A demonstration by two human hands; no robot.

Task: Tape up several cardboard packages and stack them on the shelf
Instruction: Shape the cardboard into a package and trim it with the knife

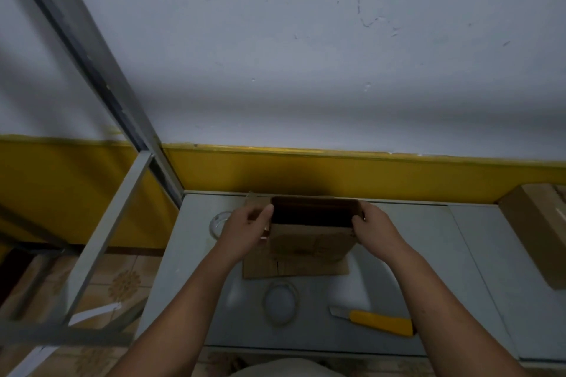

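Note:
A small brown cardboard box [309,242] stands on the grey table [428,254], its open dark mouth turned up toward me and its lower flaps spread flat in front. My left hand [245,232] holds the box's left end, fingers curled at the left flap. My right hand [375,229] grips the right end, thumb at the corner of the opening. A roll of clear tape [280,303] lies on the table just in front of the box. A yellow-handled utility knife [376,320] lies to the tape's right.
A second cardboard box [539,229] sits at the table's right edge. A clear round object [219,223] lies left of my left hand. A grey metal shelf frame [101,223] rises at the left. The wall stands right behind the table.

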